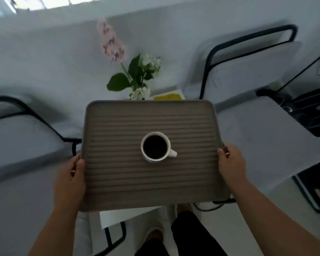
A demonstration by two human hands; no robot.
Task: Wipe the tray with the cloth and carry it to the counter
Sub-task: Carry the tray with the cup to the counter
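Head view: taupe ribbed tray (118,126), rounded rectangle, held level in the air, ribs and apparently long axis running left-right. Left hand (70,180) and right hand (231,165) grip opposite side rims. White glossy mug (156,147), dark contents, stands mid-tray, handle pointing right.

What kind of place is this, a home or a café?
Probably a dining corner in a home or a small café; I cannot tell which. A white table holds a flower vase, black-framed chairs stand around it, and a mug sits on a tray.
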